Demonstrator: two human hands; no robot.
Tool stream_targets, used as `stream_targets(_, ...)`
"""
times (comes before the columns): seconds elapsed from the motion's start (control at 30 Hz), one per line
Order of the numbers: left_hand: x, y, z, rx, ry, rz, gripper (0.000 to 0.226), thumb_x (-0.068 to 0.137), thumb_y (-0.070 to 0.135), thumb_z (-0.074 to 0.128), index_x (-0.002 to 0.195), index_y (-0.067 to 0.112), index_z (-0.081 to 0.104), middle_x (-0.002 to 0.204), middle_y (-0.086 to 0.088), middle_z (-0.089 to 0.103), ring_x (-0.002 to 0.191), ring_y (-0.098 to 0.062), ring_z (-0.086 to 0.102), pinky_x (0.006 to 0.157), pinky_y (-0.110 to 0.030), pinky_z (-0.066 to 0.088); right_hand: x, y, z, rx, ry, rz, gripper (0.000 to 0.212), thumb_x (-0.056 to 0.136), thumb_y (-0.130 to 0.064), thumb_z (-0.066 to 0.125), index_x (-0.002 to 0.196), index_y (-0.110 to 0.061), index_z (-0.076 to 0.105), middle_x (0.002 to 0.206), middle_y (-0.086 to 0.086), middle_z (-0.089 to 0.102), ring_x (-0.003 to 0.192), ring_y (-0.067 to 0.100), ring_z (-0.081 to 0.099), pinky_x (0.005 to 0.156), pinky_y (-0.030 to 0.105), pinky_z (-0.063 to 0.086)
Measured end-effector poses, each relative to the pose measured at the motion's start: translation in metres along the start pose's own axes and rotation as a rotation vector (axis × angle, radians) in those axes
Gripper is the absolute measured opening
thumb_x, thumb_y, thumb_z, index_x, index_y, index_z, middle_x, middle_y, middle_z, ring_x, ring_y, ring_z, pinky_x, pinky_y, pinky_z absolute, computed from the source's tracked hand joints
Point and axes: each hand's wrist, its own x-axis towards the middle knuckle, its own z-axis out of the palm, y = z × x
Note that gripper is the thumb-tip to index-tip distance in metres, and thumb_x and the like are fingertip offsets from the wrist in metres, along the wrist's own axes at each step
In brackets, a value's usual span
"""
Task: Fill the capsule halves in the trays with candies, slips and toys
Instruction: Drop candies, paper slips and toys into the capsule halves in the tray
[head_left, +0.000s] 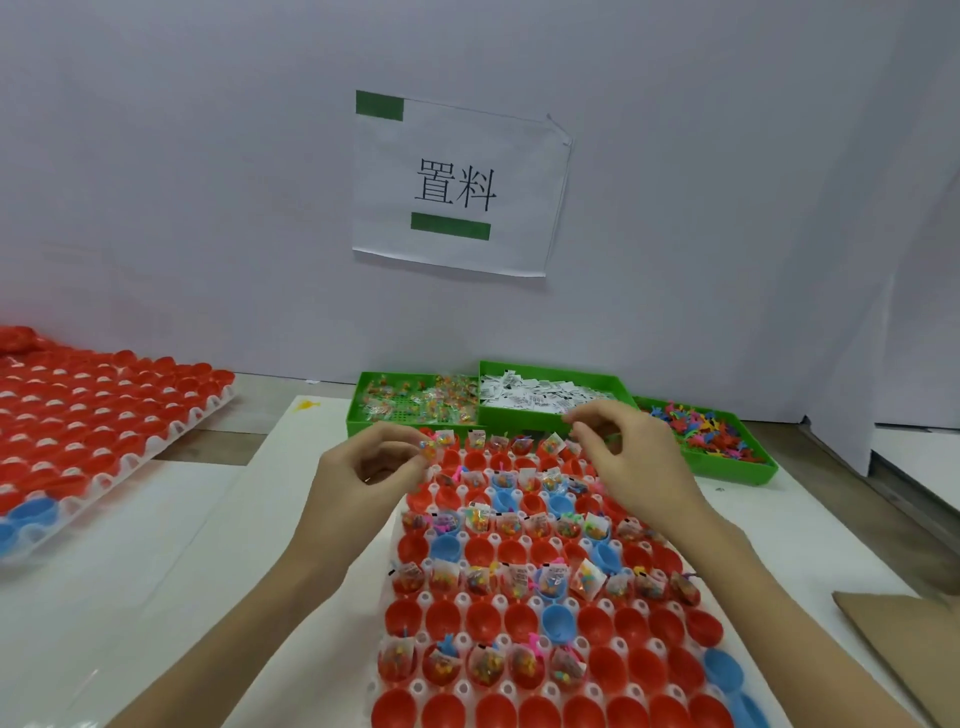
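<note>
Head view: our left hand (374, 467) pinches a small clear candy packet (429, 450) between thumb and fingertips, just above the far row of the tray (415, 688) of red and blue capsule halves (483, 621). Our right hand (631, 457) hovers beyond that row with fingers curled together; whether they hold anything we cannot tell. Just past both sets of fingertips sit the green bins: candies (415, 402), paper slips (540, 397), and, to the right of our right fingers, toys (706, 431). We judge the packet light, crinkly and a little slippery, best taken by its sealed edge. The slips look flimsy, the toys small and springy.
</note>
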Motion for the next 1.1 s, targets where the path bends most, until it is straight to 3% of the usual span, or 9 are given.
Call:
stream_targets(0.07,-0.003,0.0,-0.001,-0.034,-0.024,-0.008,0.024,0.088,0.006,0.077,0.086,0.03,0.076,0.081,-0.004,0.076,0.078,-0.017,0.072,0.072,-0.018,0.057,0.032,0.002,0.011,-0.107,-0.048,-0.004,0.02,0.1,-0.011,0.061,0.114,-0.018,0.075,0.107,-0.008,0.072,0.087,-0.004,0.06,0.081,0.006,0.044)
stream_targets(0.27,-0.007,-0.005,-0.003,0.043,-0.043,0.032,0.024,0.087,0.012,0.079,0.087,0.035,0.074,0.082,0.007,0.075,0.079,-0.009,0.072,0.069,-0.015,0.056,0.112,0.026,0.047,-0.297,-0.294,0.122,0.028,0.099,-0.009,0.063,0.126,-0.011,0.071,0.129,0.014,0.069,0.115,0.026,0.066,0.105,0.036,0.047)
stream_targets(0.33,-0.006,-0.006,-0.003,0.157,-0.039,0.126,0.025,0.087,0.01,0.079,0.09,0.034,0.073,0.084,0.012,0.074,0.081,-0.009,0.071,0.069,-0.015,0.057,0.126,0.035,0.057,-0.357,-0.41,0.131,0.031,0.096,-0.013,0.067,0.127,-0.014,0.071,0.127,0.016,0.07,0.112,0.028,0.067,0.104,0.038,0.049)
stream_targets(0.47,-0.009,-0.007,-0.003,0.311,-0.038,0.314,0.024,0.088,0.005,0.077,0.097,0.027,0.069,0.087,0.017,0.069,0.083,-0.01,0.069,0.068,-0.011,0.052,0.143,0.044,0.068,-0.392,-0.517,0.097,0.031,0.095,-0.023,0.07,0.126,-0.024,0.072,0.12,0.014,0.071,0.091,0.019,0.062,0.087,0.028,0.047)
stream_targets(0.6,-0.012,-0.006,0.0,0.329,-0.011,0.356,0.019,0.09,0.008,0.076,0.097,0.023,0.066,0.082,0.016,0.066,0.082,-0.01,0.067,0.068,-0.011,0.052,0.145,0.047,0.07,-0.38,-0.481,0.082,0.019,0.092,-0.019,0.074,0.111,-0.018,0.079,0.115,0.013,0.074,0.083,0.014,0.062,0.081,0.027,0.049)
stream_targets(0.73,-0.016,-0.005,0.004,0.322,-0.029,0.346,0.016,0.091,0.007,0.074,0.097,0.02,0.068,0.083,0.014,0.068,0.082,-0.01,0.067,0.069,-0.013,0.053,0.138,0.051,0.071,-0.355,-0.372,0.057,0.015,0.094,-0.015,0.071,0.104,-0.007,0.078,0.106,0.01,0.076,0.09,0.018,0.067,0.086,0.031,0.056)
stream_targets(0.87,-0.016,-0.006,0.004,0.324,-0.028,0.316,0.015,0.091,0.007,0.074,0.096,0.019,0.068,0.083,0.012,0.068,0.082,-0.01,0.067,0.07,-0.014,0.053,0.132,0.059,0.07,-0.324,-0.285,0.081,0.009,0.095,-0.011,0.068,0.099,-0.005,0.073,0.1,0.009,0.074,0.082,0.015,0.064,0.069,0.018,0.048)
stream_targets(1.0,-0.013,-0.006,0.002,0.268,-0.025,0.21,0.016,0.089,0.012,0.078,0.094,0.025,0.071,0.08,0.015,0.071,0.082,-0.007,0.07,0.07,-0.011,0.053,0.126,0.058,0.061,-0.22,-0.164,0.089,0.009,0.094,-0.015,0.07,0.097,-0.007,0.07,0.092,0.004,0.07,0.085,0.018,0.065,0.081,0.031,0.057)
stream_targets(1.1,-0.01,-0.004,-0.001,0.174,-0.07,0.102,0.01,0.086,0.02,0.081,0.092,0.028,0.077,0.085,0.017,0.076,0.081,-0.006,0.073,0.072,-0.015,0.057,0.116,0.045,0.051,-0.082,-0.073,0.073,0.013,0.095,-0.019,0.072,0.1,-0.007,0.072,0.092,0.003,0.072,0.086,0.017,0.067,0.083,0.03,0.057)
